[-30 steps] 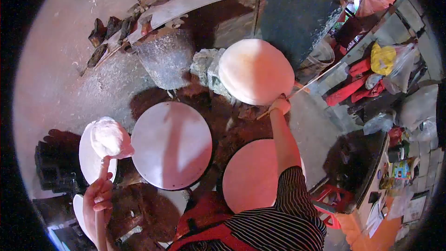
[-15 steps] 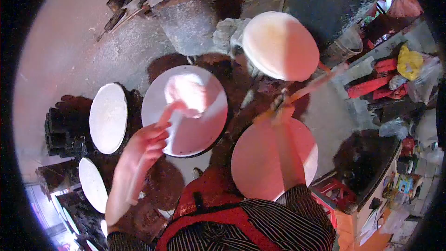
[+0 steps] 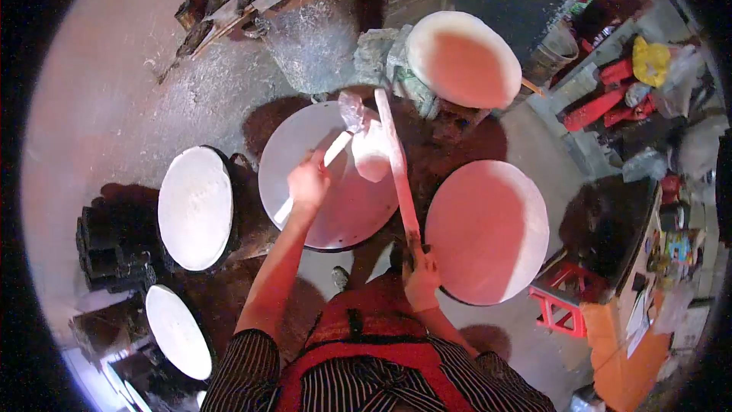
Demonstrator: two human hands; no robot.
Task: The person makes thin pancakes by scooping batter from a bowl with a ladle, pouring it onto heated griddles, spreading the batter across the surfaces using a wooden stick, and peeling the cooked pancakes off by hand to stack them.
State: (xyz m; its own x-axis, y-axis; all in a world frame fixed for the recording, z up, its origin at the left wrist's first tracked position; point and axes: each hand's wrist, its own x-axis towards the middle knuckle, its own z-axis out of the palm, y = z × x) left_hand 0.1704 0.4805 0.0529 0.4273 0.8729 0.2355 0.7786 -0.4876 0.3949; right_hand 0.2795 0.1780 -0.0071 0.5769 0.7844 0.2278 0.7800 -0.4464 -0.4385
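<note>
My left hand (image 3: 309, 181) is closed round a pale stick whose far end meets a white padded bundle (image 3: 370, 154). The bundle is over a large round plate (image 3: 305, 217), near the plate's right side. In my right hand (image 3: 419, 275) is a long flat wooden stick (image 3: 396, 168), its blade pointing away from me and lying against the bundle's right side. To the right of my right hand lies a pinkish round disc (image 3: 488, 229). A further pale round disc (image 3: 463, 61) sits at the back, tilted.
Two white discs, one upper (image 3: 195, 208) and one lower (image 3: 178, 332), stand at the left. A grey bucket (image 3: 316, 42) is behind the plate. At the right are a red stool (image 3: 560, 305), an orange cloth (image 3: 629, 362) and a yellow bag (image 3: 650, 61).
My right hand has come back from the rear disc with its stick, which now points forward beside the bundle. My left hand has carried the bundle rightward from the left disc over the large plate.
</note>
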